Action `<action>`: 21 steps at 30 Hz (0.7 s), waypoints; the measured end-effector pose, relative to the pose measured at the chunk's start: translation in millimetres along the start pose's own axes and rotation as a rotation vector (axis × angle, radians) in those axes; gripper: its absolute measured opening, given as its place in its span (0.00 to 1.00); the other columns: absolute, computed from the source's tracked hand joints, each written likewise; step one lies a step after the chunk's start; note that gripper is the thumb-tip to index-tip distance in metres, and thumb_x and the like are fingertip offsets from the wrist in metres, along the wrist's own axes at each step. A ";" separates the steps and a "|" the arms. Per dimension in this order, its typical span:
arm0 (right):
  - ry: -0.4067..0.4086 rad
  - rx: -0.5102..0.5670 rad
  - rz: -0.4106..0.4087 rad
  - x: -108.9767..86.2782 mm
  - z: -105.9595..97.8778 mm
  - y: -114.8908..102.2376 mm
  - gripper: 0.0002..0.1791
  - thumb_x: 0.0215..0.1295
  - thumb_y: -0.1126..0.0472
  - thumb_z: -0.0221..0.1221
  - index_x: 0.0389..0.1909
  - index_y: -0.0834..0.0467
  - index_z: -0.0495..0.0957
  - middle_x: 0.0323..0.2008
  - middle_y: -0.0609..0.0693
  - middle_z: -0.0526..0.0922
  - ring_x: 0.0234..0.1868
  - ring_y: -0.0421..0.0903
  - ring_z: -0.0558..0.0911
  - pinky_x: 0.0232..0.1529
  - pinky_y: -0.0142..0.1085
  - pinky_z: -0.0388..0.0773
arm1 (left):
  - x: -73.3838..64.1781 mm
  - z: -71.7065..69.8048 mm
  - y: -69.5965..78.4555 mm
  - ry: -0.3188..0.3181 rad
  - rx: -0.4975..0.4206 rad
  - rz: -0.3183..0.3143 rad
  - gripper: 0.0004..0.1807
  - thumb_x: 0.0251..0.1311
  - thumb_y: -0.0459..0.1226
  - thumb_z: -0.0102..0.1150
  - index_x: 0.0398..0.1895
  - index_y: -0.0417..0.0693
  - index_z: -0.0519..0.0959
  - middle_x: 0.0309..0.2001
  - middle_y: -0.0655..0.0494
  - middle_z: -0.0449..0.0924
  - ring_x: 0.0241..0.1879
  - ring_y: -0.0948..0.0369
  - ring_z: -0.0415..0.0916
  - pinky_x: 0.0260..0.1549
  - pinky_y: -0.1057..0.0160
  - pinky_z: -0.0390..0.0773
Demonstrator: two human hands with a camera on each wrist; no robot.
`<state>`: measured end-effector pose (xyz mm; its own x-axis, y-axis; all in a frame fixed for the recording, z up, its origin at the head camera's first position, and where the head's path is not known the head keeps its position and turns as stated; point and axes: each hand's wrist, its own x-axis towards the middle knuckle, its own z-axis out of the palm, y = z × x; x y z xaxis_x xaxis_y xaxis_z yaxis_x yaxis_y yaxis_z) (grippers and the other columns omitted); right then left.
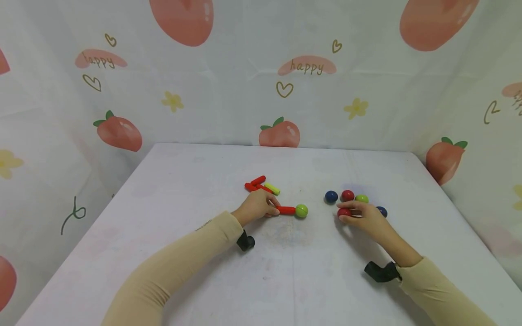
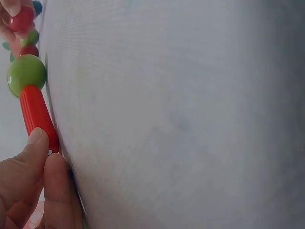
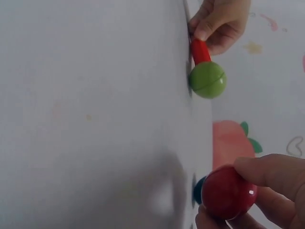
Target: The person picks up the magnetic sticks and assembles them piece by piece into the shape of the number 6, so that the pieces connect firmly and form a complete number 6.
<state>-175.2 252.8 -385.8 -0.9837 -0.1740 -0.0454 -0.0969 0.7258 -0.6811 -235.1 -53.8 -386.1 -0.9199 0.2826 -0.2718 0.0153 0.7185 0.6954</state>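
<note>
My left hand (image 1: 258, 206) pinches the near end of a red rod (image 1: 287, 210) between thumb and fingers, close over the table. A green ball (image 1: 301, 211) sits against the rod's other end; the left wrist view shows the red rod (image 2: 37, 114) and green ball (image 2: 26, 75) in line. To the right, my right hand (image 1: 364, 218) grips a red ball (image 1: 344, 212) by thumb and fingertips. In the right wrist view that red ball (image 3: 228, 192) overlaps a blue ball (image 3: 198, 190) behind it.
Behind my left hand lie several red rods (image 1: 258, 180) and a yellow-green rod (image 1: 272, 188). Around my right hand are a blue ball (image 1: 331, 196), another red ball (image 1: 348, 195), a green ball (image 1: 361, 198) and a second blue ball (image 1: 382, 211). A printed cloth (image 1: 228, 90) hangs behind the white table (image 1: 195, 181).
</note>
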 end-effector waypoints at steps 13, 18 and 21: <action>-0.040 0.052 -0.044 -1.9 19.5 -26.4 0.21 0.67 0.57 0.66 0.59 0.61 0.81 0.55 0.61 0.85 0.55 0.62 0.85 0.52 0.48 0.85 | -0.2 -0.7 -0.2 -0.002 0.001 0.007 0.08 0.59 0.35 0.72 0.41 0.45 0.88 0.29 0.55 0.83 0.25 0.67 0.76 0.26 0.75 0.71; -0.062 0.084 -0.084 -0.6 29.6 -34.9 0.21 0.67 0.57 0.66 0.58 0.61 0.81 0.53 0.60 0.86 0.53 0.59 0.86 0.52 0.47 0.85 | 0.3 -0.3 -0.9 0.001 -0.003 0.005 0.09 0.59 0.35 0.73 0.42 0.45 0.88 0.29 0.55 0.83 0.25 0.67 0.76 0.26 0.75 0.71; -0.072 0.088 -0.116 -0.2 36.3 -40.9 0.20 0.66 0.58 0.67 0.56 0.61 0.82 0.52 0.59 0.86 0.51 0.58 0.87 0.52 0.47 0.85 | 0.5 -0.1 -1.3 0.002 -0.004 0.006 0.09 0.59 0.35 0.73 0.42 0.45 0.88 0.29 0.56 0.83 0.25 0.67 0.75 0.26 0.75 0.71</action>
<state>-165.6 199.0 -384.5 -0.9531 -0.3023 -0.0129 -0.1922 0.6377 -0.7459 -235.6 -54.6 -387.1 -0.9205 0.2856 -0.2668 0.0190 0.7145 0.6994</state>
